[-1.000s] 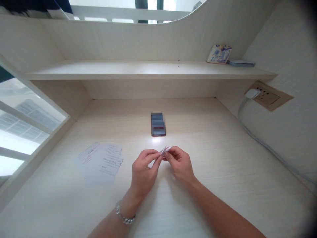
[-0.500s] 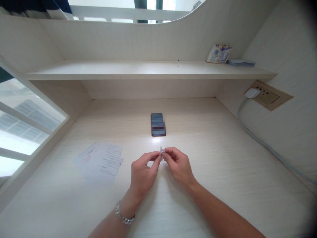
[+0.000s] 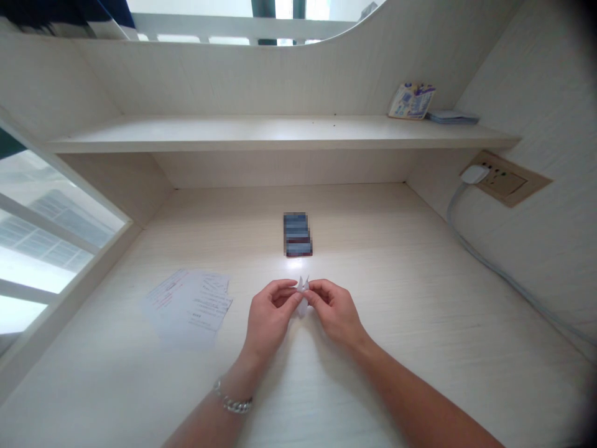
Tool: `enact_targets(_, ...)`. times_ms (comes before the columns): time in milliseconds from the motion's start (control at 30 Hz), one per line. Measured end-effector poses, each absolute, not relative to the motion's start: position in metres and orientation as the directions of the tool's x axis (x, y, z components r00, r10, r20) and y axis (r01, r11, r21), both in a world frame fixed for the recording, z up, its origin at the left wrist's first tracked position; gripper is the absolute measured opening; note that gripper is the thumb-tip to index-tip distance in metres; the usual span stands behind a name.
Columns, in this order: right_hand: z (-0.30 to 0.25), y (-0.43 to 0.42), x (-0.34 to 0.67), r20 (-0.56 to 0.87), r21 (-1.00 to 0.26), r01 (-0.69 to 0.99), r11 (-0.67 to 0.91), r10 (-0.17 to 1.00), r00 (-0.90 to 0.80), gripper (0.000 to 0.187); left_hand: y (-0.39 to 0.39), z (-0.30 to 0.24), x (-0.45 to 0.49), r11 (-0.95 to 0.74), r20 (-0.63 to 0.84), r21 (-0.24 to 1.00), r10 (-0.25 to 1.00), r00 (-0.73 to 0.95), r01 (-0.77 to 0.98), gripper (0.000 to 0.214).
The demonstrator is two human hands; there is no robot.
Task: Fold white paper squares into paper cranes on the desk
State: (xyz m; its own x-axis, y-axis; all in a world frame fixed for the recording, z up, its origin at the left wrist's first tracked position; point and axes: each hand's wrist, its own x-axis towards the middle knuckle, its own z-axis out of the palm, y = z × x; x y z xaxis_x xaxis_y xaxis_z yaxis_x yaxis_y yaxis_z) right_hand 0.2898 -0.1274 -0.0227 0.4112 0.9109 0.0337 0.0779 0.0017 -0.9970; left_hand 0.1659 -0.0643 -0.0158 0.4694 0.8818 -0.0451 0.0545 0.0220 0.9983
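Observation:
Both hands meet over the middle of a pale wooden desk (image 3: 420, 323). My left hand (image 3: 269, 316), with a bracelet on its wrist, and my right hand (image 3: 334, 311) each pinch a small folded piece of white paper (image 3: 303, 292) between fingertips. The paper's points stick up between the hands, and part of it hangs down below them. A dark phone (image 3: 297, 234) lies flat a little beyond the hands.
Printed paper sheets (image 3: 191, 303) lie on the desk to the left. A shelf (image 3: 233, 134) runs across the back with a small colourful packet (image 3: 411, 101) at its right end. A wall socket (image 3: 506, 180) with a white plug and grey cable (image 3: 494, 267) is on the right wall.
The hands have drawn closer together and slightly nearer to me. The paper piece has turned from sticking out sideways to standing upright between the fingertips.

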Motion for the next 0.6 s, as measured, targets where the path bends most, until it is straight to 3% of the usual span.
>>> enact_targets(600,-0.0236,-0.1237,0.2986,-0.102,-0.991,-0.125,-0.056,0.912,0.398,0.018,-0.0657,-0.0141,0.1681,0.12,-0.092,0.993,0.854,0.512,-0.021,0.037)
